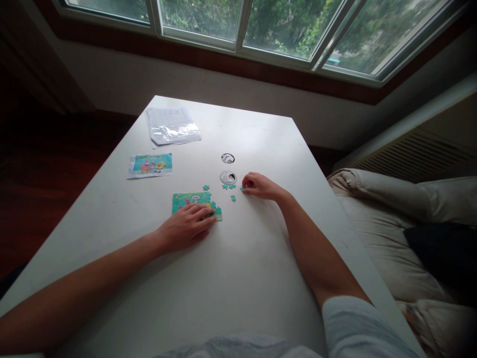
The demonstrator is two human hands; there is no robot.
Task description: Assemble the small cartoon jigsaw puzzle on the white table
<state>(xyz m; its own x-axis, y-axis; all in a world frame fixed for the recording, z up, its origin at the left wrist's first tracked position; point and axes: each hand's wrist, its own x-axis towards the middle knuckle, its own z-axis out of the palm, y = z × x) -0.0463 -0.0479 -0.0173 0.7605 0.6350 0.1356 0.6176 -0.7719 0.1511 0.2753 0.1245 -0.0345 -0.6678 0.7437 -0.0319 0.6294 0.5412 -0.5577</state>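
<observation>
My left hand [190, 223] lies flat over the lower part of a mostly joined green jigsaw puzzle [182, 200], its fingers stretched out across the picture. The puzzle's right side has a ragged edge. My right hand [257, 185] is closed in a pinch on a small green puzzle piece [242, 189], right of the others. Several loose pieces lie between my hands: one puzzle piece [206, 187] just above the puzzle, a pair below the round tin, and another loose piece [233, 198] nearer to me.
A round silvery tin [228, 177] and a round lid-like disc [228, 158] lie beyond the loose pieces. At the left is a cartoon picture sheet [151, 165]. Papers with a clear plastic bag [173, 127] lie at the white table's [238, 278] far left. A beige sofa [365, 219] stands right.
</observation>
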